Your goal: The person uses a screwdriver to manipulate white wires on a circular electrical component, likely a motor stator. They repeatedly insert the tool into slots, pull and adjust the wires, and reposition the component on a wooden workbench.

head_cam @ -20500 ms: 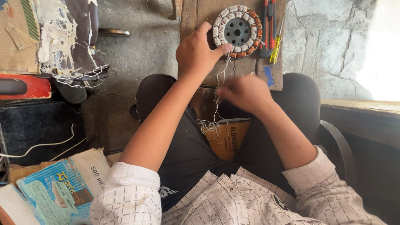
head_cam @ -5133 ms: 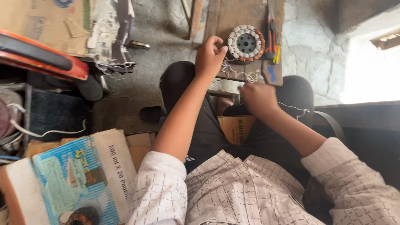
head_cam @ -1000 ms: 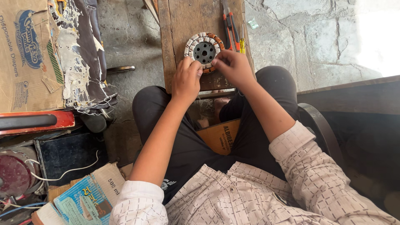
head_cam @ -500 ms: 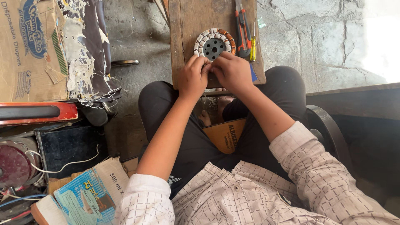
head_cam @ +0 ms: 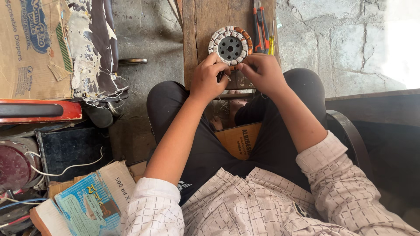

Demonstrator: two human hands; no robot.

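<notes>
A round motor stator (head_cam: 230, 45) with white and copper windings lies on a wooden board (head_cam: 199, 30) across my knees. My left hand (head_cam: 209, 81) sits at its near left edge, fingers pinched on a small dark tool or wire end against the winding. My right hand (head_cam: 264, 72) is at the near right edge, fingertips pressed to the stator's rim. Whether a wire runs between the hands is hidden.
Orange-handled pliers (head_cam: 260, 24) and a yellow screwdriver (head_cam: 271, 41) lie on the board right of the stator. A cardboard box (head_cam: 30, 43) and torn cloth (head_cam: 94, 48) stand left. A red-edged object (head_cam: 39, 111), cables and a printed carton (head_cam: 87, 205) crowd the near left. Stone floor lies right.
Both hands have stayed at the stator's near edge. The view has shifted slightly, so the board and stator sit a little further right and lower in frame.
</notes>
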